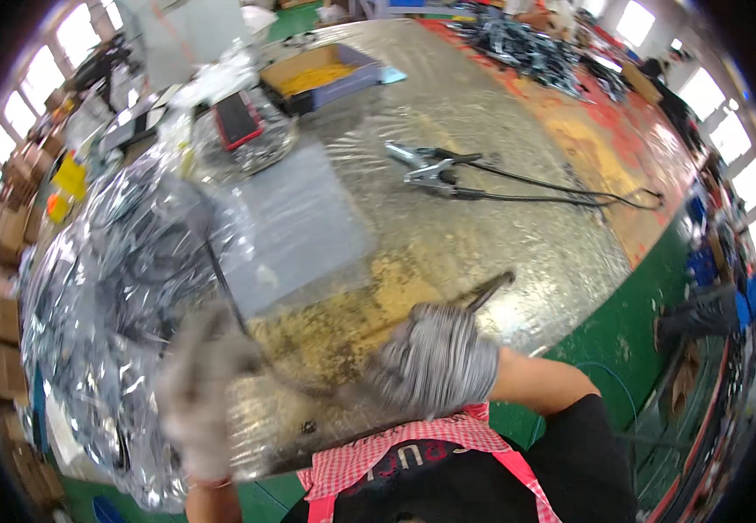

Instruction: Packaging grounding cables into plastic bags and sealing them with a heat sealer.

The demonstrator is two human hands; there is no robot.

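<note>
My left hand (pixel 203 383), in a pale glove, is at the lower left beside the heap of clear plastic bags (pixel 125 305). It is smeared by motion, so its fingers cannot be made out. A thin black cable (pixel 219 268) runs down past it and bends toward my right hand. My right hand (pixel 439 362), in a grey striped glove, is closed round a black cable, whose dark looped end (pixel 493 288) sticks out beyond the knuckles. Farther off on the table lie silver spring clamps (pixel 430 167) joined to black cables (pixel 552 192).
A translucent plastic sheet (pixel 299 227) lies on the worn metal table (pixel 500 113). Behind it are a red-edged phone-like slab (pixel 237 119) and a box (pixel 343 85) of small yellow pieces. A pile of metal parts (pixel 526 48) sits far right. Cardboard boxes (pixel 3 340) are stacked left.
</note>
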